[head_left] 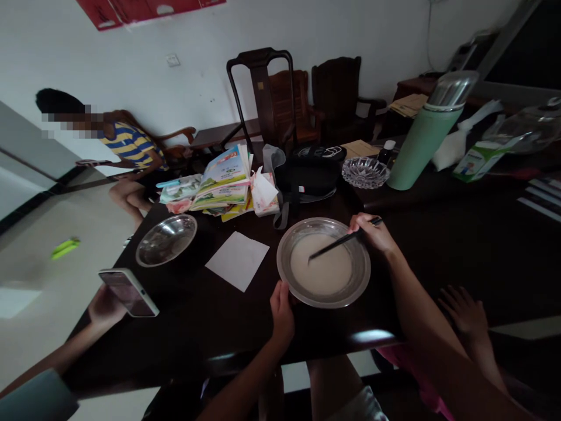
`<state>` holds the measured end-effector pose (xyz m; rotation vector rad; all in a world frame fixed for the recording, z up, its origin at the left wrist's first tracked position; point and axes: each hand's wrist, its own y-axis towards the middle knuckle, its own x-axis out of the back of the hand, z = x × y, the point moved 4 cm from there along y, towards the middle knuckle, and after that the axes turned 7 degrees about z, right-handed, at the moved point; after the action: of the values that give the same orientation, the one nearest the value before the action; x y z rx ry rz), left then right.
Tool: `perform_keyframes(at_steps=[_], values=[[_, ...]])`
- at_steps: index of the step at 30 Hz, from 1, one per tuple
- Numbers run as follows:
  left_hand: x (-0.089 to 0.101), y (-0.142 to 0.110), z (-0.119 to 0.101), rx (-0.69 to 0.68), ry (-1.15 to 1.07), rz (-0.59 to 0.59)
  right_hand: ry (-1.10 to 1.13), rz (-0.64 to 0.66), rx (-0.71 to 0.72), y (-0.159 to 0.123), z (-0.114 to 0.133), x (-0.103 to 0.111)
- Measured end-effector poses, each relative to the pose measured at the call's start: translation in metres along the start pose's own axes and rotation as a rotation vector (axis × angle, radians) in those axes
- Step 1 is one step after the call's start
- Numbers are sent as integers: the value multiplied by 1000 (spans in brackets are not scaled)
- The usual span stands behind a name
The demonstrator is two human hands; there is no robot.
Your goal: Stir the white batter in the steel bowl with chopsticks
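Note:
A metal bowl (362,275) of pale batter (322,269) stands on the dark table (438,245) in front of me. My right hand (372,231) is closed on dark chopsticks (337,242) whose tips dip into the batter. My left hand (281,310) grips the bowl's near rim, fingers closed against it.
An empty metal bowl (166,240) and a white paper square (238,260) lie to the left. Another person's hand (103,307) holds a phone (128,291) at the table's left edge; a further hand (464,310) rests at right. Books (223,184), a black bag (309,172), a glass dish (365,172) and a green flask (421,137) stand behind. A person sits far left.

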<state>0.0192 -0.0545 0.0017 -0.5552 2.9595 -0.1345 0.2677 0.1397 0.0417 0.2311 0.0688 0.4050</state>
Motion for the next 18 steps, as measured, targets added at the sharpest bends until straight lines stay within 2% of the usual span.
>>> perform_keyframes(at_steps=[4,9,14,15,18], values=[[-1,1,3,-9,-35,18,55,-153,71,-1,4,7],[-2,1,3,-23,-54,8,41,16,16,-1,0,1],[-5,1,3,-1,-80,8,50,-213,101,-1,3,17],[-4,2,4,4,-82,5,58,-200,106,0,4,16],[-4,3,5,-10,-71,6,12,-55,71,2,3,8]])
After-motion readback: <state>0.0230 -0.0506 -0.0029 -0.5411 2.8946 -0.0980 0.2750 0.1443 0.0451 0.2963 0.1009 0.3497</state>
